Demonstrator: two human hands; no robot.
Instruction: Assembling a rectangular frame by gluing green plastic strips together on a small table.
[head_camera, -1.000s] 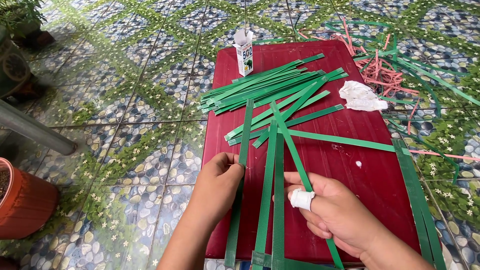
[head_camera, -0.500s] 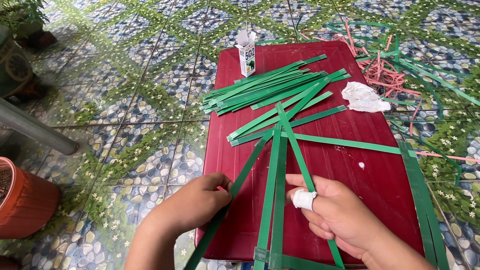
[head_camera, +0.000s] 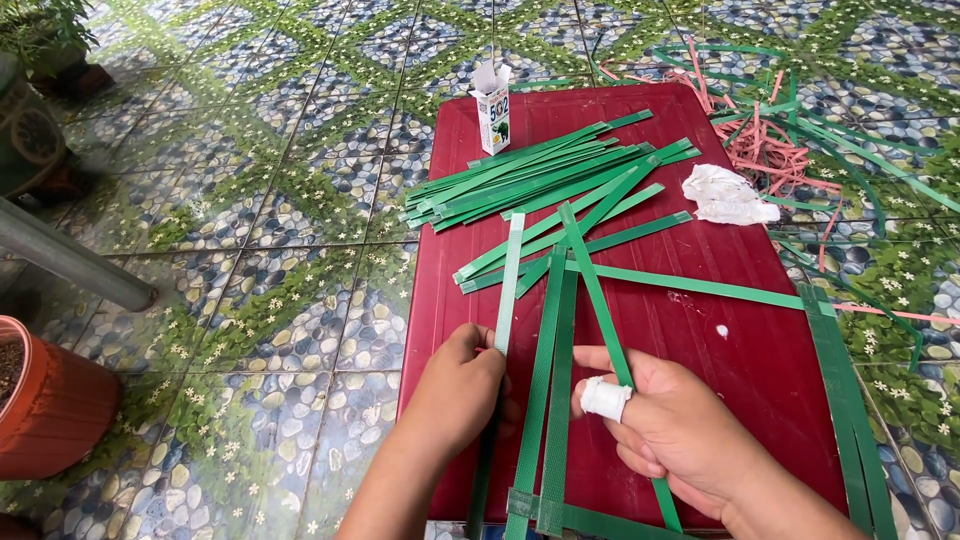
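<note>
The green strip is long, flat and narrow, with a pale shine. It lies on the red board, its long axis pointing away from the person. The left hand pinches its near part and hides that end. The right hand, fingers loosely spread, presses the neighbouring green strips down.
</note>
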